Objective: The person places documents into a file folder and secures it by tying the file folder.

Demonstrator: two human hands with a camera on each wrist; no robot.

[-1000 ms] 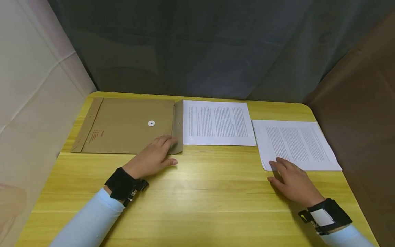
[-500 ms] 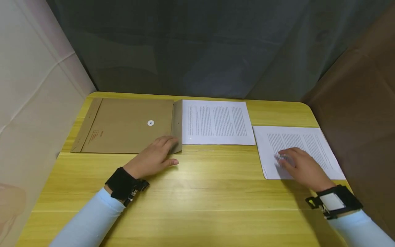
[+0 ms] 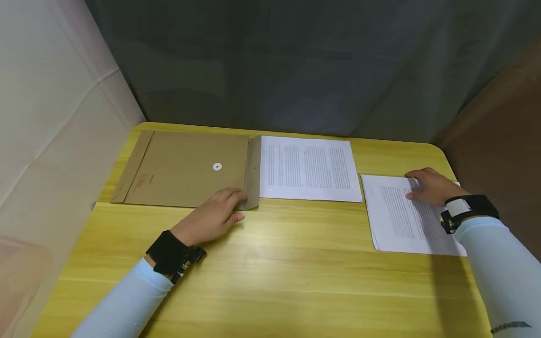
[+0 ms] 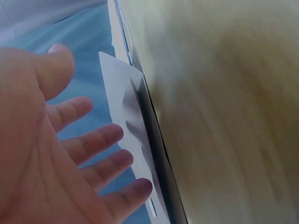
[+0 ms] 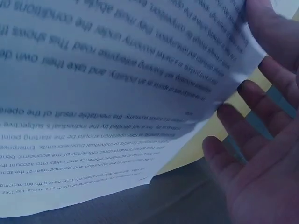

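Tabletop [image 3: 270,263] of yellow wood carries everything. Brown envelope [image 3: 186,169] lies at its far left, flap [image 3: 252,171] open toward a printed sheet [image 3: 310,168] just beside it. Right of that sheet lies a second printed sheet [image 3: 405,216], near the table's right edge. The right hand [image 3: 431,187] holds this sheet's far edge, thumb above and loosely spread fingers [image 5: 243,140] beneath the lifted paper. The left hand [image 3: 213,217] rests with straight fingers [image 4: 100,140] on the envelope's near corner by the flap.
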